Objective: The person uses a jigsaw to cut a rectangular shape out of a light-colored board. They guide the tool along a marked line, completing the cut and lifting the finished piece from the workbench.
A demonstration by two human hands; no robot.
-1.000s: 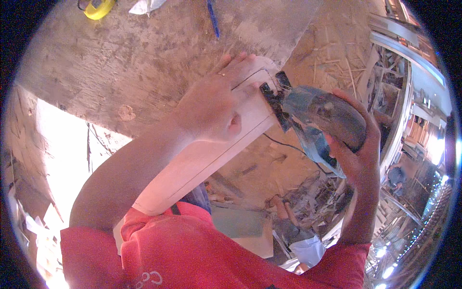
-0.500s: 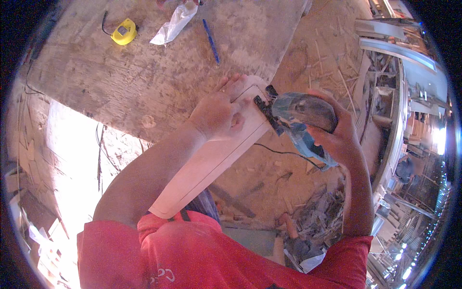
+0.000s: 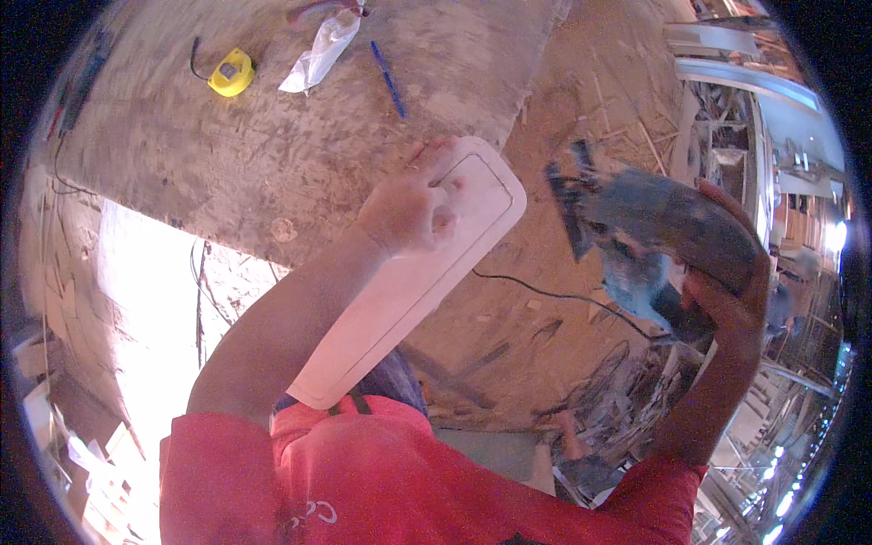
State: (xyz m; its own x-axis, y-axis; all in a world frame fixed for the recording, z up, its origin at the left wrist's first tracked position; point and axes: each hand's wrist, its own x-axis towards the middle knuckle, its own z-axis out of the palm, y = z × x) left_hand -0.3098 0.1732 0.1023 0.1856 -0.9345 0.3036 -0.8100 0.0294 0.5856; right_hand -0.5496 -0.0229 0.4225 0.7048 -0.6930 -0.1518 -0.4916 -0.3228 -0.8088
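A long, pale wooden board (image 3: 409, 282) with rounded corners and a dark line drawn just inside its edge slants from the table's edge to my waist. My left hand (image 3: 404, 209) grips it near the far end, fingers bent over its left side. To the right of the board, apart from it, my right hand (image 3: 731, 291) is wrapped around the body of a blue-green power tool (image 3: 672, 213). The tool has a flat black base plate facing the board. Motion blur hides its finer details. A dark cord (image 3: 554, 295) runs below it.
On the worn wooden table (image 3: 209, 154) lie a yellow tape measure (image 3: 231, 73), a blue pen (image 3: 388, 80) and a white plastic bag (image 3: 322, 50). Wood scraps (image 3: 618, 391) litter the dusty ground at the right. A pale-edged rack (image 3: 749, 82) with timber stands further right.
My right hand has carried the power tool rightward, off the board's far end, uncovering that rounded corner. My left hand keeps its hold on the board.
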